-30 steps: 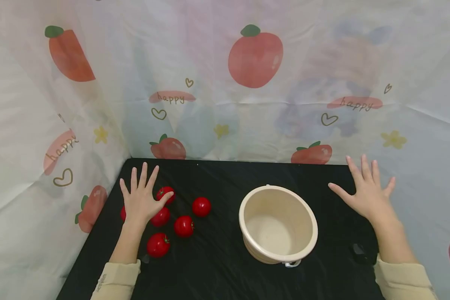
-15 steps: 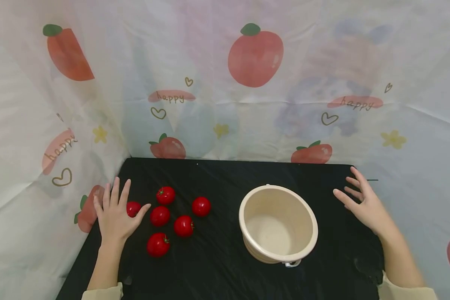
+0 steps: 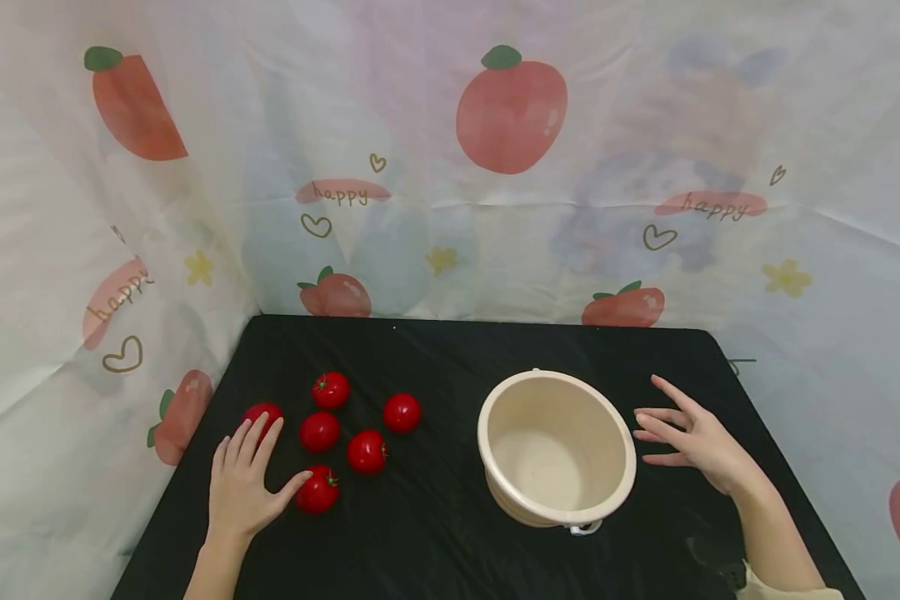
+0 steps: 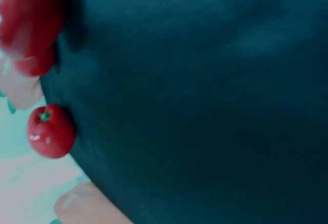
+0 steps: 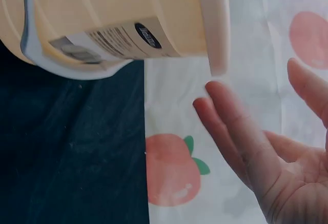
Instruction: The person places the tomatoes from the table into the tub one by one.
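Observation:
In the head view, my left hand [image 3: 242, 492] reaches over the left of the table with straight, spread fingers. Its fingertips overlap the leftmost red tomato [image 3: 261, 410], and its thumb tip is right at the nearest tomato [image 3: 320, 490]. The left wrist view shows a tomato [image 4: 51, 131] with a green stem, and a larger, closer tomato [image 4: 31, 16] at the upper left. Right of centre stands a cream bucket [image 3: 512, 500], upright. My right hand [image 3: 701, 442] holds nothing; its loosely spread fingers point at the bucket's right rim, as the right wrist view also shows.
Several more tomatoes lie between my left hand and the bucket, including a middle tomato [image 3: 319, 432] and a right-hand tomato [image 3: 402, 413]. The bucket has a pale handle [image 5: 97, 74] and a label [image 5: 115, 39]. A printed curtain [image 3: 420, 125] borders the black table [image 3: 435, 358].
My left hand first moved left off the tomatoes, then came down beside the leftmost and nearest ones. My right hand turned and moved left toward the bucket. Tomatoes and bucket stayed put.

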